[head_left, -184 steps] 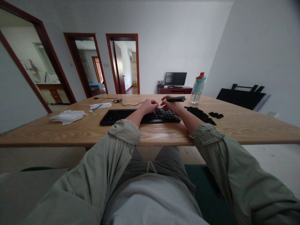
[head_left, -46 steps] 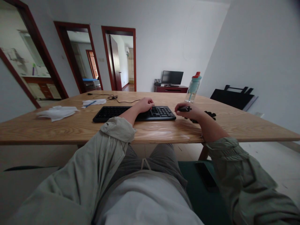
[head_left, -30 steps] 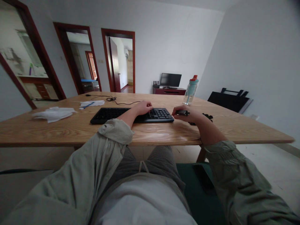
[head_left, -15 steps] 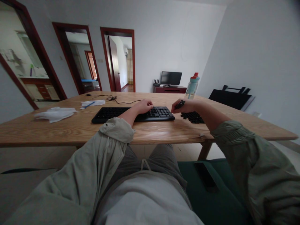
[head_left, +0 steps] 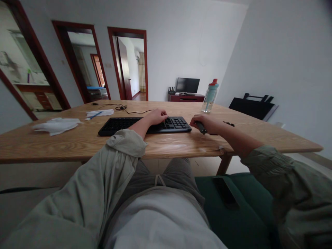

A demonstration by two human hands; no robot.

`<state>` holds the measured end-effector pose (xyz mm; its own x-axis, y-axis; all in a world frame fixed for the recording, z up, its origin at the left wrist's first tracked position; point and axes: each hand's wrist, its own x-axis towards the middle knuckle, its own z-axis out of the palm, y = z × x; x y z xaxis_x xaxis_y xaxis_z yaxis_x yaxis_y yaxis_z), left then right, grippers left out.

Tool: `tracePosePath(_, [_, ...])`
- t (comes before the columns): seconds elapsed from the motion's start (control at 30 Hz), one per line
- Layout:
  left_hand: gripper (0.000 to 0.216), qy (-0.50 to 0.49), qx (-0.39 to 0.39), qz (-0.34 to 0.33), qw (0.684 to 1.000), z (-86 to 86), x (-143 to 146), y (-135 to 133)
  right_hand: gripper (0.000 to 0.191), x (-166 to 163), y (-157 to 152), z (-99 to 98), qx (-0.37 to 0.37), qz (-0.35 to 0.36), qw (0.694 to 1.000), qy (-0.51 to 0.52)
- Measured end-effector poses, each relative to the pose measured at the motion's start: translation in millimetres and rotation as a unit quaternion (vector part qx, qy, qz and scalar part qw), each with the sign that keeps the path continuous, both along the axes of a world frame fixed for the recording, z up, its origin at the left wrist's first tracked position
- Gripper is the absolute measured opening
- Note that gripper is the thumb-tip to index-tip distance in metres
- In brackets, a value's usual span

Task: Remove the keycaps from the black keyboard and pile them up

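Observation:
A black keyboard [head_left: 178, 125] lies on the wooden table [head_left: 124, 147] in front of me. My left hand [head_left: 157, 117] rests over its middle, fingers curled down and closed at the keys; whether anything is between the fingertips is hidden. Just off the keyboard's right end, my right hand [head_left: 204, 121] is closed around a dark-handled tool [head_left: 201, 128], whose handle sticks out toward me. The tool's working end is hidden by the hand. Small black pieces [head_left: 228, 123], which look like loose keycaps, lie behind my right forearm, mostly covered by it.
A water bottle [head_left: 209, 97] stands behind my right hand. White tissues [head_left: 58, 126], a blue-handled brush [head_left: 94, 116] and a black cable [head_left: 121, 108] lie on the left side. A phone [head_left: 225, 193] rests on the green seat [head_left: 249, 214].
My right hand has turned and lowered, so the tool's handle tilts down toward me and the forearm covers more of the black pieces. My left hand stays on the keyboard. The view shifted slightly.

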<state>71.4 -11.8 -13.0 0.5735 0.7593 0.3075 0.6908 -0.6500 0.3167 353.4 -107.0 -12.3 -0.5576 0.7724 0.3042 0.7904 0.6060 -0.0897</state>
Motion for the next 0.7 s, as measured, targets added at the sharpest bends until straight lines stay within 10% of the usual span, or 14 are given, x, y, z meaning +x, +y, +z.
tracePosePath(0.37, [0.026, 0.002, 0.004, -0.004, 1.000, 3.0, 0.3, -0.9, 0.022, -11.9, -24.2, -21.4, 0.103, -0.089, 0.988, -0.078])
tracePosePath(0.7, [0.024, -0.006, -0.019, 0.005, 1.000, 5.8, -1.5, -9.2, 0.017, -12.3, -8.8, -4.3, 0.011, -0.055, 0.998, 0.024])
